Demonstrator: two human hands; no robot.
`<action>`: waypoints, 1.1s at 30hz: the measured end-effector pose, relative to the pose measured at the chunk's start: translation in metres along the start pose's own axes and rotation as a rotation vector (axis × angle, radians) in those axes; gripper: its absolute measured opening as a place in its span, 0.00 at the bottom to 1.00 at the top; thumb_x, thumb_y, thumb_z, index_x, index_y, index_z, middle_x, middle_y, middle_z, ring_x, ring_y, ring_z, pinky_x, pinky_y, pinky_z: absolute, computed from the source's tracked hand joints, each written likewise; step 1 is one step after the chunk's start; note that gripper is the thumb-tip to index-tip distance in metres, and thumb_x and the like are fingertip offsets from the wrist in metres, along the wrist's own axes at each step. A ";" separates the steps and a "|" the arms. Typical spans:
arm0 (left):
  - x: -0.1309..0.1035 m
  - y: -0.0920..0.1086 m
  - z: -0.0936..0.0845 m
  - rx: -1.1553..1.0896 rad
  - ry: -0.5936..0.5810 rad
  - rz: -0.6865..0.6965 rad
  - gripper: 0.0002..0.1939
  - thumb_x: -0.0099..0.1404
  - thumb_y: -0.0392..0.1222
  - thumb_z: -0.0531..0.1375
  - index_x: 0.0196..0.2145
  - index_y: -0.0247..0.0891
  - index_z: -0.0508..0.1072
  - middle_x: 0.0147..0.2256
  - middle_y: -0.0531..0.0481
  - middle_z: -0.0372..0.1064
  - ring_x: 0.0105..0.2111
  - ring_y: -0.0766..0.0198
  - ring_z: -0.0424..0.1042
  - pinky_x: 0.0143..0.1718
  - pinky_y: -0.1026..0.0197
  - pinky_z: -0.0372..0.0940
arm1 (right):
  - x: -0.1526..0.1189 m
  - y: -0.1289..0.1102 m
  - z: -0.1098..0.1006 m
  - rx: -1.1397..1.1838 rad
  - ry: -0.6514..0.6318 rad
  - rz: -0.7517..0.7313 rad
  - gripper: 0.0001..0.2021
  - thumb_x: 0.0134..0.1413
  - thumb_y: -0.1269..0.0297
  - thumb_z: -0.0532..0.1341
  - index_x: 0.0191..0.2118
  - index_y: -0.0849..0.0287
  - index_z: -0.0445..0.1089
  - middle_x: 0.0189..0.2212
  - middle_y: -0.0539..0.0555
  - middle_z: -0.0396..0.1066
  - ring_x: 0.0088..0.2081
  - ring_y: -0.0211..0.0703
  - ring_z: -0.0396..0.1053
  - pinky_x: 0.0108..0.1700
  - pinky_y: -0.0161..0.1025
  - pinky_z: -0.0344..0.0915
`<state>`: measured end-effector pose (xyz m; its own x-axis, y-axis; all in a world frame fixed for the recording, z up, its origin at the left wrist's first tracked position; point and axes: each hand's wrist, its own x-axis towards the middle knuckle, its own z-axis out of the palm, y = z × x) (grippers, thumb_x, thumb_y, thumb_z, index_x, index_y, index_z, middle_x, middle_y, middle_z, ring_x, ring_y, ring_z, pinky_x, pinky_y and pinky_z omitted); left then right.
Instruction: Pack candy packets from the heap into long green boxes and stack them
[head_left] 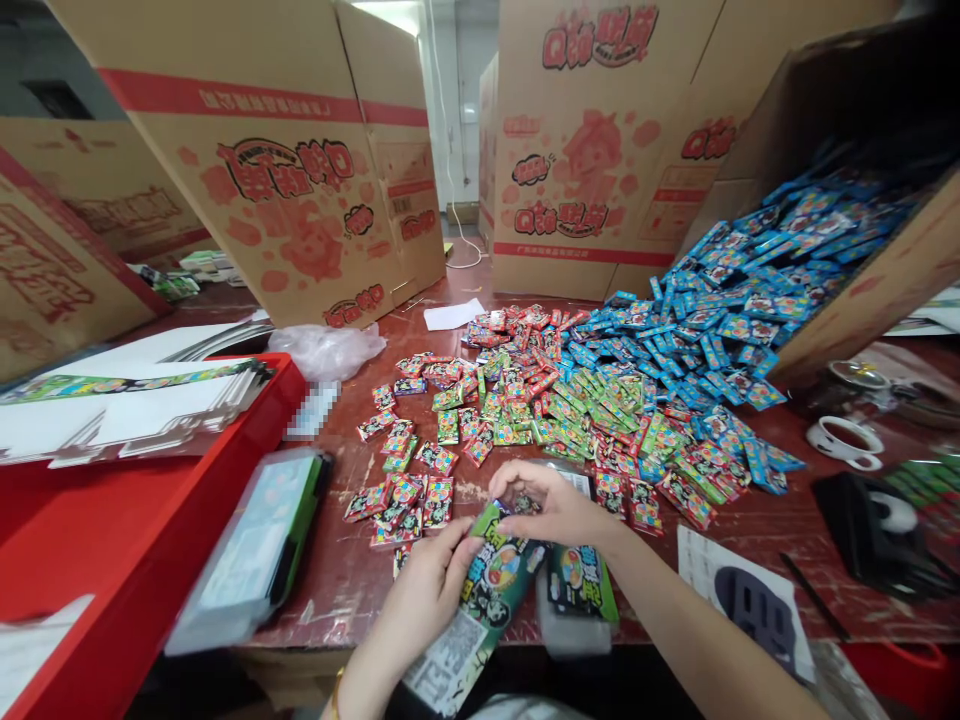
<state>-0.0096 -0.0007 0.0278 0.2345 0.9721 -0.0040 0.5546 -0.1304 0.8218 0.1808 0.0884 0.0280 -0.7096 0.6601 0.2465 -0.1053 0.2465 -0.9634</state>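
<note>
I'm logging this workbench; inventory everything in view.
Table: one, red, centre
Cartons: several, brown, rear and sides
Blue packets: many, blue, right
Mixed packets: many, red and green, centre
Tray: one, red, left
Cards: many, white, left
Wrapped bundle: one, blue and green, left
Bag: one, translucent, left
Apparent cup: one, white, right
Held package: one, green, front
Lying package: one, black and green, front
Left hand: one, bare, holding package
Right hand: one, bare, holding package

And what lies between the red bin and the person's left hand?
In the head view: a clear plastic bag of flat packs, then bare tabletop toward the left hand.
</note>
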 end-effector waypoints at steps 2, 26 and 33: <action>-0.001 0.002 0.000 0.007 -0.016 0.006 0.17 0.70 0.47 0.47 0.48 0.40 0.69 0.36 0.49 0.72 0.34 0.60 0.70 0.37 0.62 0.61 | 0.001 -0.002 -0.001 -0.008 -0.024 -0.036 0.10 0.49 0.66 0.65 0.37 0.59 0.65 0.35 0.52 0.66 0.38 0.39 0.65 0.42 0.39 0.63; 0.030 -0.059 0.004 -0.836 0.200 -0.333 0.16 0.60 0.57 0.57 0.31 0.41 0.72 0.25 0.49 0.73 0.27 0.57 0.73 0.33 0.58 0.70 | -0.027 0.003 -0.026 -0.420 0.446 -0.019 0.13 0.51 0.54 0.63 0.38 0.57 0.73 0.43 0.57 0.66 0.43 0.44 0.66 0.44 0.41 0.66; 0.031 -0.101 0.017 -1.220 0.140 -0.371 0.21 0.56 0.57 0.60 0.19 0.43 0.56 0.07 0.69 0.32 0.03 0.76 0.22 0.02 0.68 0.32 | -0.055 0.054 -0.141 -0.582 1.125 0.153 0.18 0.46 0.47 0.60 0.26 0.59 0.64 0.24 0.52 0.66 0.26 0.42 0.64 0.32 0.40 0.64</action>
<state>-0.0449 0.0393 -0.0646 0.0966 0.9336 -0.3449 -0.5362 0.3408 0.7722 0.3125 0.1652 -0.0233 0.3221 0.8734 0.3652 0.4468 0.1998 -0.8720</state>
